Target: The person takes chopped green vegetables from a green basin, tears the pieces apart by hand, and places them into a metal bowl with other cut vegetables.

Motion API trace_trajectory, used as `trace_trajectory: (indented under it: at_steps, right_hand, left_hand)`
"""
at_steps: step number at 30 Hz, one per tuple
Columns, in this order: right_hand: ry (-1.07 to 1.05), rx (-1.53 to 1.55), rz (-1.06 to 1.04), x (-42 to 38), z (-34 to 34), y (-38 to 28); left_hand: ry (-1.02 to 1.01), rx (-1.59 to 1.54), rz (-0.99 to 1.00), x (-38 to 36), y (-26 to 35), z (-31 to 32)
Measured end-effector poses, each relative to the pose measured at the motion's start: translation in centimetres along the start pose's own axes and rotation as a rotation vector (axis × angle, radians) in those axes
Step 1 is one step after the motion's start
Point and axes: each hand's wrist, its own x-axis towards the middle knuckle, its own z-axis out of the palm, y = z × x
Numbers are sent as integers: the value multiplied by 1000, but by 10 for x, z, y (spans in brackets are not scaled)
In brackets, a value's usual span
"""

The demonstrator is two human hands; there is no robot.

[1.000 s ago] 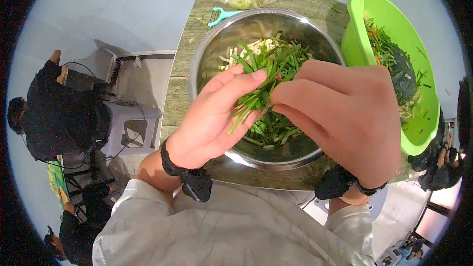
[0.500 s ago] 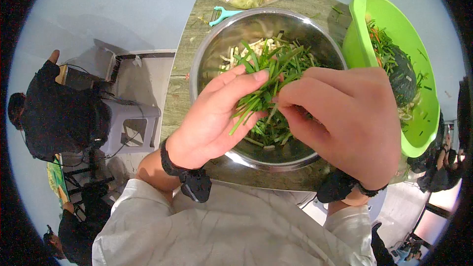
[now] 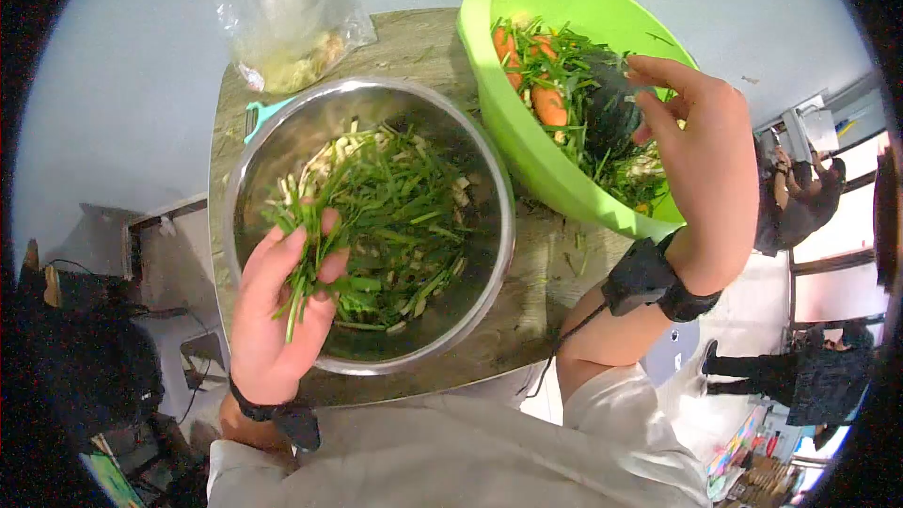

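Observation:
My left hand [image 3: 277, 320] is closed around a loose bunch of cut garlic chives [image 3: 308, 259], held over the left side of a steel bowl [image 3: 501, 226]. Inside that bowl lie more cut chives [image 3: 404, 235], green leaves mixed with pale stalk pieces. Over the right part of a light green basin [image 3: 484, 47], my right hand [image 3: 705, 150] has its thumb and fingers curved and apart. Any small scrap at its fingertips is too blurred to make out. Under it in the basin are a dark green rounded vegetable [image 3: 609, 108], carrots [image 3: 548, 105] and scattered green pieces.
A clear plastic bag [image 3: 292, 23] with pale scraps sits at the table's back left. Beside the bowl lies a turquoise peeler [image 3: 268, 113]. Chive bits dot the wooden table [image 3: 527, 292]. Other people [image 3: 823, 376] are off to the right, and a stool stands at left.
My right hand has left the chive bunch and moved right, over the green basin, its fingers parting. My left hand still holds the bunch. The view has turned to the right.

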Motion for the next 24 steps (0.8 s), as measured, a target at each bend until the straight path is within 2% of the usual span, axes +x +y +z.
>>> trace_trajectory:
  at_steps: [1,3,6,10,12,13,15,20,22,24]
  right_hand:
    - [32,67,12,1,2,-1]
    - [51,110,32,6,5,-5]
    - [44,45,11,8,6,-11]
    - [91,10,-143,8,13,-1]
    - [62,17,-148,4,11,-9]
    - [-1,44,-140,4,7,-16]
    - [-89,246,-75,-3,4,-43]
    - [-241,480,-472,-20,25,-91]
    - [-239,487,-586,-19,36,-98]
    - [-230,488,-594,-18,44,-104]
  left_hand:
    - [39,-138,-91,2,4,3]
    - [11,-778,-287,6,8,1]
    - [194,-588,-345,5,18,12]
    - [96,-580,-257,6,17,15]
    - [-19,-249,-81,5,17,12]
    - [-37,-240,-75,5,19,13]
    - [-29,-415,-192,7,23,16]
    - [-26,-538,-299,10,29,20]
    - [-43,-539,-308,10,30,21]
    - [-57,-538,-320,11,31,20]
